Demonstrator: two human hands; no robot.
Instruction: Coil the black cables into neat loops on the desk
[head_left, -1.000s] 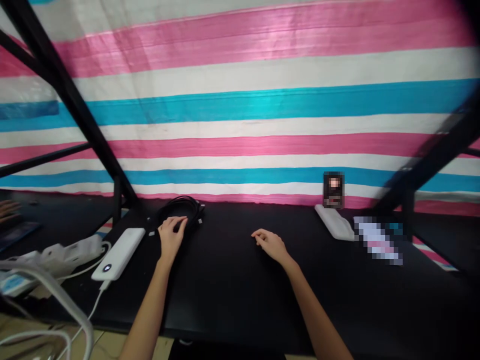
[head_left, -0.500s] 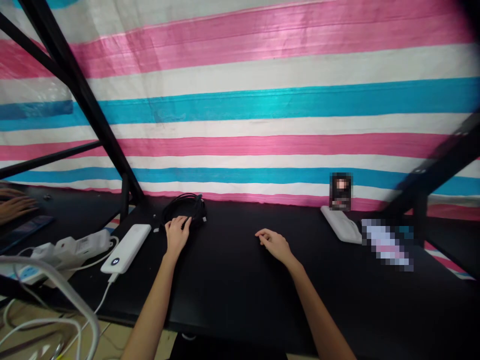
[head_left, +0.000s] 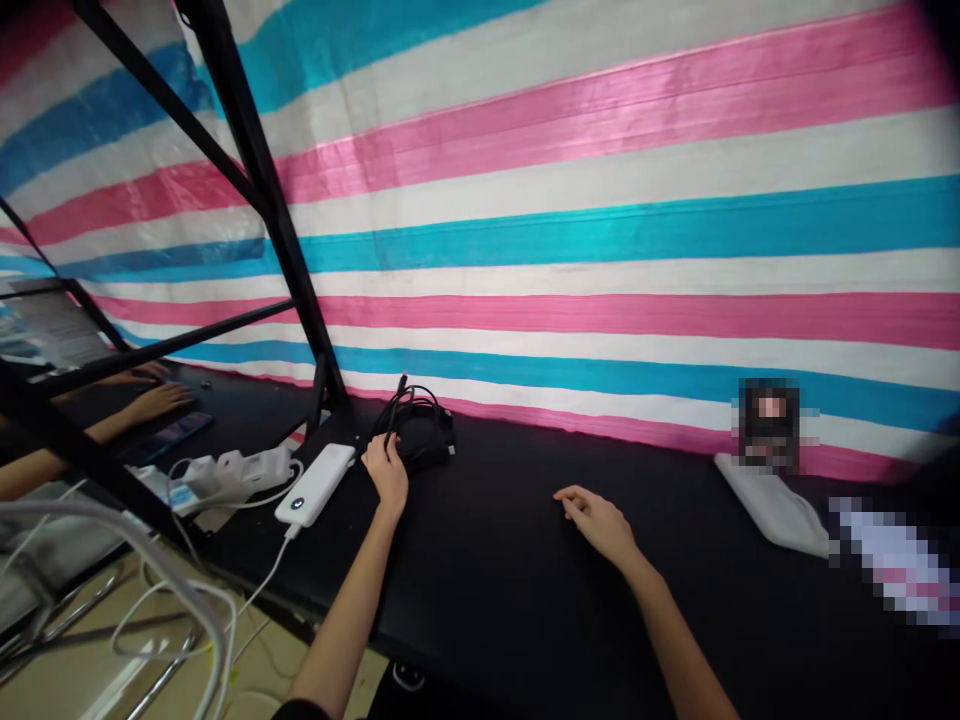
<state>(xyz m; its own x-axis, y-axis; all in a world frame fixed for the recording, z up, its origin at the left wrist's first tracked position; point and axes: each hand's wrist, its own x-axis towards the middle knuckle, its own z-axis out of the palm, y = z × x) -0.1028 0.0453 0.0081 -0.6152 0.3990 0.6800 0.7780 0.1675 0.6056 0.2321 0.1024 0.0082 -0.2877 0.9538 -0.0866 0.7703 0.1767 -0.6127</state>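
Observation:
At the back left of the black table [head_left: 487, 560], my left hand [head_left: 388, 474] pinches part of a coiled black cable [head_left: 431, 425]. One connector end of that cable sticks up above my fingers. My right hand [head_left: 600, 520] rests on the bare tabletop near the middle, fingers curled together with nothing in them. A white power bank [head_left: 319, 480] with a white cable plugged into it lies just left of my left hand.
A power strip [head_left: 247, 475] with white adapters lies at the left, beside a black metal frame [head_left: 281, 230]. Beyond it are another person's hands [head_left: 161, 400] and a phone [head_left: 176, 436]. A pale grey object [head_left: 772, 505] and blurred items are at the right.
The view has turned left, showing more of the neighbouring table. My left hand has closed on the black cable and part of the coil is raised. My right hand keeps its pose.

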